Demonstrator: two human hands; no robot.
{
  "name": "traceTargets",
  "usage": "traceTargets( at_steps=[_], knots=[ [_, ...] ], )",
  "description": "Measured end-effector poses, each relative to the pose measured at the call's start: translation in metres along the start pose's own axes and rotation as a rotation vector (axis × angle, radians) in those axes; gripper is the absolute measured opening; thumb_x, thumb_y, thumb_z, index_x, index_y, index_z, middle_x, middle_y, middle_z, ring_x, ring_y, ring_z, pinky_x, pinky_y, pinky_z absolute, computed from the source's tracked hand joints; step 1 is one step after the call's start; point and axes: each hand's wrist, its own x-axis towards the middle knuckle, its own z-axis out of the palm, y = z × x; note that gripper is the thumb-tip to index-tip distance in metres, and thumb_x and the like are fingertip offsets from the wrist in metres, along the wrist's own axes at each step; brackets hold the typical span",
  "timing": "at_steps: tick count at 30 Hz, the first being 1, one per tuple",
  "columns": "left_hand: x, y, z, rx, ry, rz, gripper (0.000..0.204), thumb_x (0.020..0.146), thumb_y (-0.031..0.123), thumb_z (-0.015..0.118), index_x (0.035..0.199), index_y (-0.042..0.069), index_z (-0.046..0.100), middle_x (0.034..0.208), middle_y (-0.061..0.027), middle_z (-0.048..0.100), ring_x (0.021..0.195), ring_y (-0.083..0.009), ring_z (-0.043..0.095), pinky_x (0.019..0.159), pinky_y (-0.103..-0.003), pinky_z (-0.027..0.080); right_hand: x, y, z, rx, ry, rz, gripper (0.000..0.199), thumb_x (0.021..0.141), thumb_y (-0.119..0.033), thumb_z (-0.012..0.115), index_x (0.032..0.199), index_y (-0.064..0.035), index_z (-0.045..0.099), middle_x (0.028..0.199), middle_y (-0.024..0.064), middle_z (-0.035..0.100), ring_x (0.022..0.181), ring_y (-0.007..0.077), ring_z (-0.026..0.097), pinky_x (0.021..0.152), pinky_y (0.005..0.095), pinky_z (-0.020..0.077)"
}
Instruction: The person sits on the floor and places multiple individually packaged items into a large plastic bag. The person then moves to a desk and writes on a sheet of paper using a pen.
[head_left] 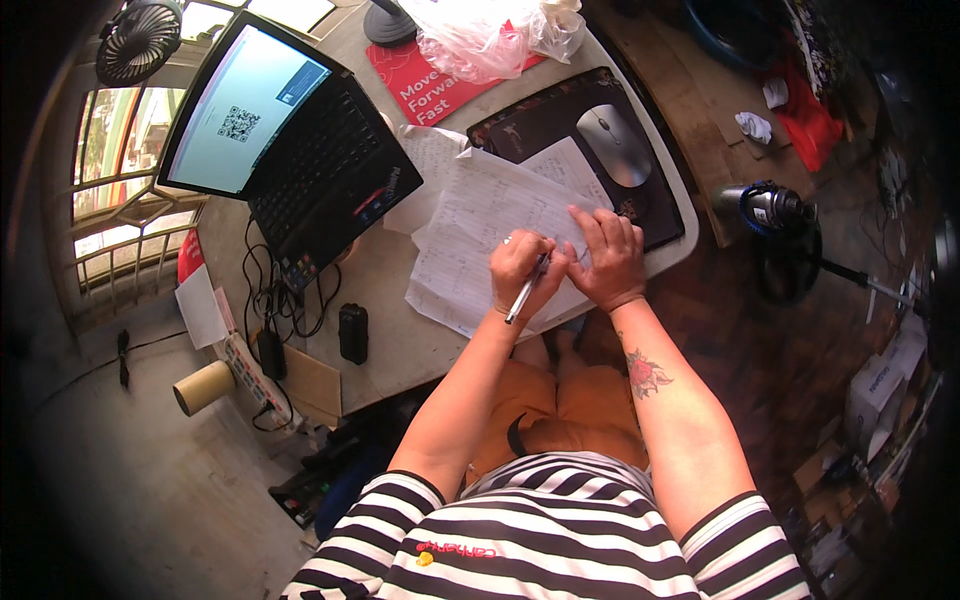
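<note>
My left hand is closed around a silver pen and rests on a stack of white printed sheets at the desk's near edge. My right hand lies flat on the same sheets just to the right, fingers spread and pressing the paper down. The two hands touch at the thumbs. The pen's tip is hidden under my fingers.
An open black laptop stands at the left with its screen lit. A grey mouse sits on a dark mouse pad. A plastic bag lies at the back, a small black device and cables at the left.
</note>
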Motion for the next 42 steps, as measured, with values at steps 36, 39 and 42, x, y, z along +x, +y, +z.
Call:
traceTargets(
  at_steps=[36, 39, 42],
  knots=[
    [-0.0054, -0.0066, -0.0007, 0.058, 0.093, 0.020, 0.017, 0.063, -0.001, 0.067, 0.070, 0.005, 0.053, 0.062, -0.0083, 0.055, 0.053, -0.0240, 0.056, 0.049, -0.033, 0.045, 0.0008, -0.0014, 0.0008, -0.018, 0.006, -0.034, 0.050, 0.080, -0.034, 0.064, 0.125, -0.0131, 0.060, 0.106, 0.0066, 0.055, 0.093, 0.0247, 0.054, 0.080, 0.0385, 0.0404],
    [-0.0039, -0.0050, -0.0004, 0.050, 0.081, 0.013, 0.018, 0.063, -0.001, 0.068, 0.070, 0.005, 0.053, 0.062, -0.0080, 0.055, 0.052, -0.0242, 0.055, 0.049, -0.033, 0.045, 0.0004, 0.0000, 0.0013, -0.027, 0.002, -0.039, 0.049, 0.081, -0.034, 0.063, 0.124, -0.0128, 0.060, 0.106, 0.0069, 0.055, 0.092, 0.0246, 0.054, 0.080, 0.0386, 0.0403],
    [-0.0026, -0.0043, -0.0003, 0.046, 0.069, 0.010, 0.018, 0.063, -0.001, 0.069, 0.069, 0.005, 0.053, 0.062, -0.0079, 0.055, 0.052, -0.0243, 0.055, 0.049, -0.033, 0.044, 0.0003, 0.0001, 0.0015, -0.032, 0.008, -0.043, 0.048, 0.081, -0.035, 0.063, 0.124, -0.0126, 0.060, 0.106, 0.0071, 0.055, 0.092, 0.0247, 0.054, 0.080, 0.0386, 0.0402]
  ],
)
